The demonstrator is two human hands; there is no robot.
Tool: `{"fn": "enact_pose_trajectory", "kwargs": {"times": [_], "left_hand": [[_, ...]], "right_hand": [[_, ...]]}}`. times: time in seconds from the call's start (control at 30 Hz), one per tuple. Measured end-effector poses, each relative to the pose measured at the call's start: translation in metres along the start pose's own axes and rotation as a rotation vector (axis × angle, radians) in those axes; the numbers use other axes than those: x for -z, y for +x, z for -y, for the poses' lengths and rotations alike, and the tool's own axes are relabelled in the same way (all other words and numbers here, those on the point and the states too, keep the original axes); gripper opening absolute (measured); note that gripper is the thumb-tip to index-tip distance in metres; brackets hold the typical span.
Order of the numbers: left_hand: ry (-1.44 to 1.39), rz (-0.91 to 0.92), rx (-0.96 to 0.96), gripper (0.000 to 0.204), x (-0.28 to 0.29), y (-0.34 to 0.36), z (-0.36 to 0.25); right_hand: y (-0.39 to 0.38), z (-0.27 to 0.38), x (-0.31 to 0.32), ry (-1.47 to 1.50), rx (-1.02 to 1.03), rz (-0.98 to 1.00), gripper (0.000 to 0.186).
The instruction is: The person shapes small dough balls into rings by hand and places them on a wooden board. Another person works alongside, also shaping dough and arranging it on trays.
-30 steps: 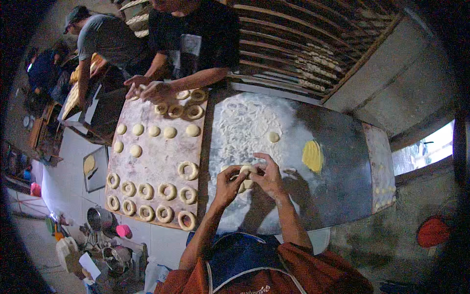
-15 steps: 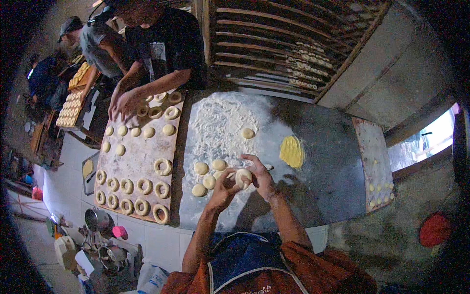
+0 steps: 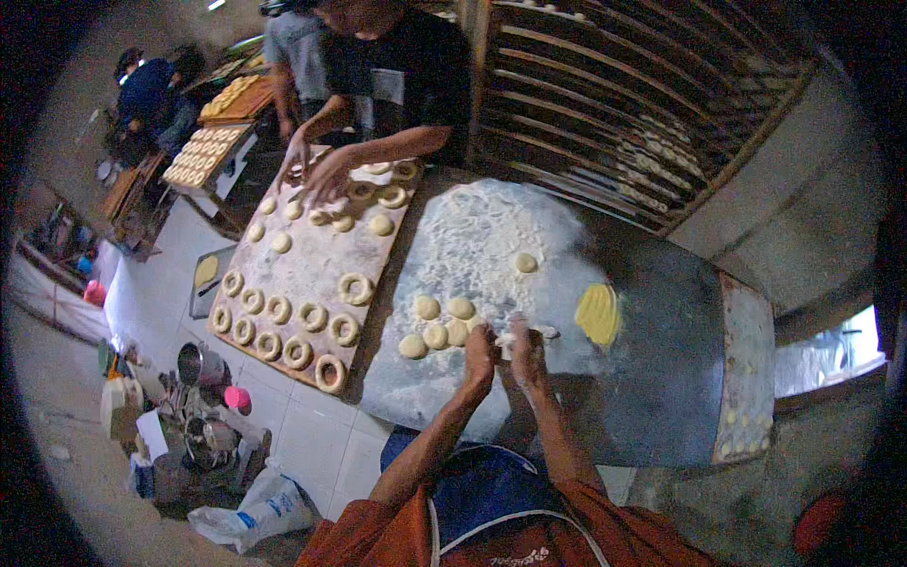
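Low over the floured table, my left hand (image 3: 481, 356) is closed, its knuckles beside a cluster of several round dough balls (image 3: 436, 336). Close on its right is my right hand (image 3: 527, 352), also closed, with its fingertips blurred. A pale piece of dough (image 3: 505, 346) shows between the two hands, mostly covered by the fingers. Another small scrap of dough (image 3: 549, 332) lies just right of my right hand. One more dough ball (image 3: 525, 263) sits farther back in the flour (image 3: 472, 227).
A yellow smear (image 3: 597, 315) lies on the table to the right. At left, a wooden board (image 3: 312, 274) bears dough rings and balls; a co-worker's hands (image 3: 326, 180) work over its far end. A slatted rack (image 3: 567, 104) stands behind, another board (image 3: 742, 378) at far right.
My hands have come down from holding a dough ball up and are now closed near the tabletop. The view has turned, so the table appears shifted to the right.
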State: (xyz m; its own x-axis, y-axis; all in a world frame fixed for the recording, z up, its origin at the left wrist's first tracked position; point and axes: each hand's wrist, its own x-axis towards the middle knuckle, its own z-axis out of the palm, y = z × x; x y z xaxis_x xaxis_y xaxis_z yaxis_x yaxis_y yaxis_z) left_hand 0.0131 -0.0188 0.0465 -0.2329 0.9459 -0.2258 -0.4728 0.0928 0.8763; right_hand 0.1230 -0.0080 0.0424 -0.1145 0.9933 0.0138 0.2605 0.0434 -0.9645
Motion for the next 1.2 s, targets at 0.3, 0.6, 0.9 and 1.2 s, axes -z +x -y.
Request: {"fn": "enact_pose_trajectory", "kwargs": {"times": [0.3, 0.6, 0.9, 1.2], "left_hand": [[0.012, 0.062, -0.034, 0.027, 0.022, 0.003, 0.001], [-0.319, 0.110, -0.067, 0.033, 0.058, 0.014, -0.040], [-0.725, -0.041, 0.097, 0.045, 0.101, 0.043, -0.047], [-0.665, -0.001, -0.157, 0.026, 0.175, 0.058, -0.102]], "right_hand": [[0.003, -0.023, -0.033, -0.005, -0.110, -0.149, 0.046], [0.001, 0.045, -0.077, 0.007, 0.059, -0.136, 0.053], [0.021, 0.013, -0.130, -0.246, 0.371, -0.134, 0.063], [0.047, 0.121, -0.190, -0.219, 0.359, 0.342, 0.058]]}}
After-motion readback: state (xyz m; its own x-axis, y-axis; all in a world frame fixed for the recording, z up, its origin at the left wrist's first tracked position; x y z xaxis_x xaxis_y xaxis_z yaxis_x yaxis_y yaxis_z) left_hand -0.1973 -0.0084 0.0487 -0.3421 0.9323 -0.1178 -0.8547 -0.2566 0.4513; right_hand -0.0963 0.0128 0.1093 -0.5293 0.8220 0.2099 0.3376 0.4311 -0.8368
